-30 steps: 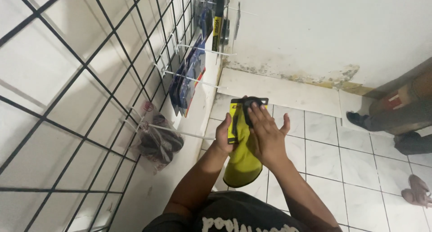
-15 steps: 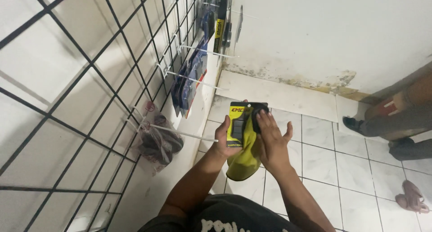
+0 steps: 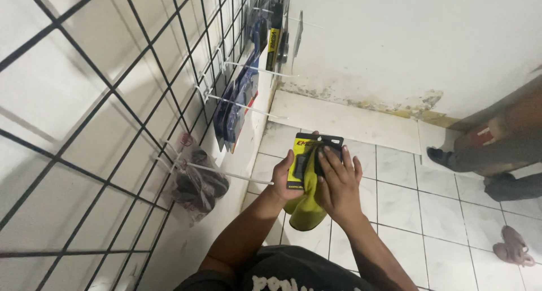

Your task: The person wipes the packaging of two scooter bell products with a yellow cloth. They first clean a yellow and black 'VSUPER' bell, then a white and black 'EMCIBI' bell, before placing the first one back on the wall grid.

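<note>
The left hand (image 3: pixel 287 178) was clamped on the yellow packaged item (image 3: pixel 307 181), judged light and pliable, while the right hand (image 3: pixel 337 183) lay flat, fingers apart, over its stiff black header card (image 3: pixel 322 139), the better hold.

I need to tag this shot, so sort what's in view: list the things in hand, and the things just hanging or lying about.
In hand:
- yellow packaged item with black header card, held by left hand
- right hand flat on its front

Just about:
- bagged dark item on a wall hook
- blue hanging packs
- pink shoe on the floor
</note>
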